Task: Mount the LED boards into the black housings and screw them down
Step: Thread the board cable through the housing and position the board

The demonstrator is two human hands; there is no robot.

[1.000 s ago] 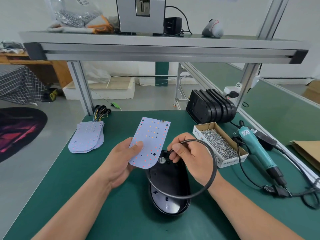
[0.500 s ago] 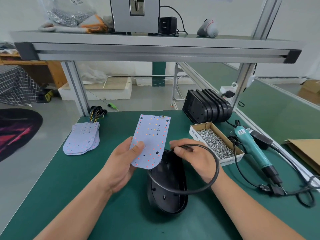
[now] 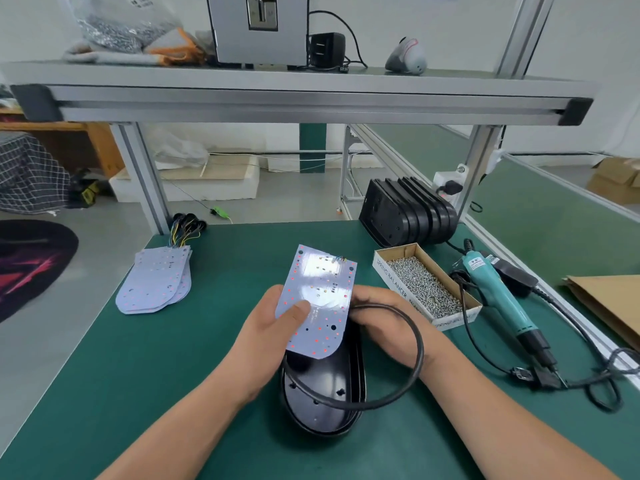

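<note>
While both forearms reach in from the near edge of the green table (image 3: 104,393), the black housing (image 3: 322,410) lies open side up just under the two hands, its rounded end towards the person. A black cable (image 3: 420,355) loops across the housing's hollow, round over the right wrist and up into the right hand (image 3: 388,323). That hand's fingers are curled about the cable's end, though their tips are hidden behind the board.

The left hand (image 3: 266,337) holds the LED board (image 3: 318,299) tilted up above the housing's far end, thumb pressed on its face and fingers behind. The board's rounded lower edge hangs just over the housing rim, not seated in it.

Bare green mat lies to the left of the grip and in front of it. Further left and beyond sits a stack of LED boards (image 3: 156,282) with wires at its far end. To the right, near the right hand, a cardboard box of screws (image 3: 426,285) lies open, and just past it an electric screwdriver (image 3: 498,299) rests on the table. Beyond the grip, a row of housings (image 3: 405,213) stands on edge against the frame post.
</note>
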